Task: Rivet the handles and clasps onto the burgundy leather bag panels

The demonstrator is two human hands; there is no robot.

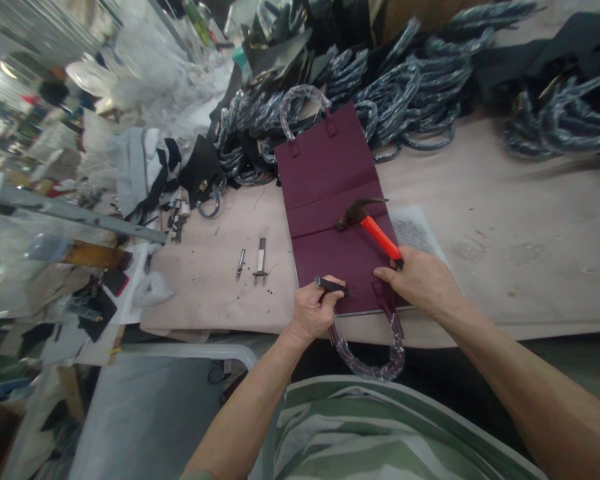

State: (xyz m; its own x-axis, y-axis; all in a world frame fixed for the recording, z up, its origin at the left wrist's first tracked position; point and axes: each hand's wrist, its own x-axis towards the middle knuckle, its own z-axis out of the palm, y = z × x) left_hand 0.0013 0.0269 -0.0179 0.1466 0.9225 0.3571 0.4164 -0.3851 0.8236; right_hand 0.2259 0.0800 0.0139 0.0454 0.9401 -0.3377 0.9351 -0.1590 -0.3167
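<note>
A dark red bag panel point(325, 177) lies flat on the table, a plastic-wrapped handle at each end. The near handle point(375, 367) hangs over the front edge. Around a short dark punch-like tool point(330, 285), the fingers of my left hand point(315, 310) are closed, low over the near part of the panel; its working tip cannot be made out. My right hand point(420, 277) grips a claw hammer point(380, 237) by its orange and black handle. The hammer's dark head is above the middle of the panel.
Left of the panel lie a small metal tool point(241, 264) and a pronged tool point(261, 260). A whitish slab point(417, 233) shows under the panel's right side. Plastic-wrapped dark handles point(405, 93) pile up behind. A grey plastic bin point(155, 400) stands below the table at left.
</note>
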